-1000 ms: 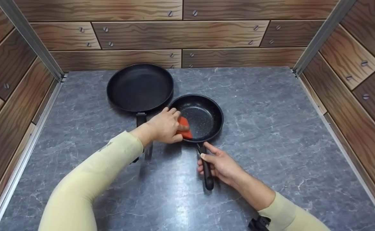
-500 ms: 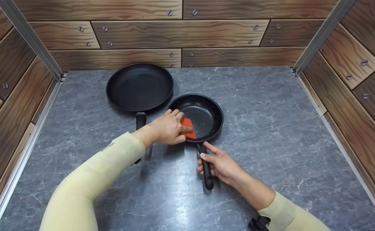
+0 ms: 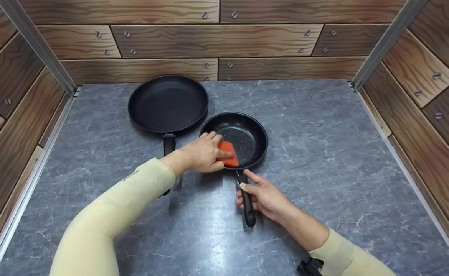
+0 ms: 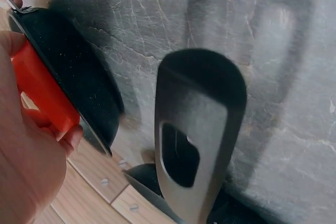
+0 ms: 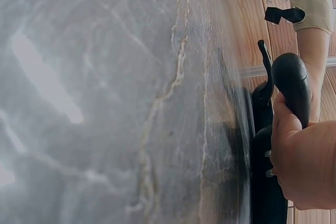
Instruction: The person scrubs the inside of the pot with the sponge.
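Small pan: sits on the surface straight ahead of you, bowl away from you, handle towards you
Long axis: the small pan's handle runs from the near rim back towards your body, tilted only slightly to your right
Right hand: your fingers are curled round that handle about midway along, steadying the pan; the right wrist view shows the same clasp on the black grip
Left hand: you pinch an orange sponge between thumb and fingers, pressed against the inside of the small pan at its near-left wall; the left wrist view shows the sponge lying against the speckled inner side
Nearer hand: your left is the one inside the bowl; your right stays behind the rim, on the handle
Direction of unwiped area: the pan floor and far wall lie forward and to the right of the sponge
Large pan: just behind and left of the small one, rims nearly touching; its handle points back at you and passes under your left wrist
In the way: that large pan's handle sits close under your left forearm, so a sweep to the left has little room; to the right the surface carries nothing near the pan
Walls: wood-pattern panels close off the back and both sides, well apart from your hands
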A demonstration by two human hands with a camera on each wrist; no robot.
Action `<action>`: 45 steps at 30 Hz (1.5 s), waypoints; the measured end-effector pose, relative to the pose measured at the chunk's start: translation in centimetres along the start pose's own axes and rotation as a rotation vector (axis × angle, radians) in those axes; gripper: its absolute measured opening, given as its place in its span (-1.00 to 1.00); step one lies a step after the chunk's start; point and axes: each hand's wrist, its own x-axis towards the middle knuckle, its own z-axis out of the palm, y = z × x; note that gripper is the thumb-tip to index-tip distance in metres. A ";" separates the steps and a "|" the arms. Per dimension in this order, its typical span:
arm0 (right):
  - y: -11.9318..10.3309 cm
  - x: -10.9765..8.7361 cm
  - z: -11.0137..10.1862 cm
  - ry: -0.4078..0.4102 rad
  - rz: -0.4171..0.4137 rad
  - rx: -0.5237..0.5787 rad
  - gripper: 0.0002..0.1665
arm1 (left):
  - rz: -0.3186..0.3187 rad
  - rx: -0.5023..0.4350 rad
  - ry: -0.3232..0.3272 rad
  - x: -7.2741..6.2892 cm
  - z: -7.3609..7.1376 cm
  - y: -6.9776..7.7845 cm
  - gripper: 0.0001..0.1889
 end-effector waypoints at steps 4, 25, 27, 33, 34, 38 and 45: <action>0.0 0.0 0.0 0.002 0.002 0.003 -0.09 | 0.011 0.000 0.006 0.2 0.1 0.1 -0.50; 0.0 -0.1 -0.3 -0.026 -0.002 0.007 -0.08 | -0.033 -0.054 -0.077 2.0 0.0 0.7 -0.50; 0.0 -0.1 -0.3 -0.025 0.003 0.005 -0.08 | -0.033 -0.058 -0.077 2.2 0.0 0.8 -0.50; 0.0 0.0 -0.3 -0.029 0.001 0.000 -0.08 | -0.040 -0.072 -0.070 2.7 0.2 0.9 -0.50; 0.0 0.0 -0.3 -0.030 0.000 -0.001 -0.08 | -0.043 -0.074 -0.067 2.8 0.3 0.9 -0.50; 0.0 -0.1 -0.3 -0.028 0.001 -0.001 -0.09 | -0.047 -0.077 -0.050 3.2 0.5 0.9 -0.50; -0.1 -0.1 -0.2 -0.022 0.020 -0.004 -0.09 | -0.040 -0.072 -0.017 3.8 0.8 0.9 -0.51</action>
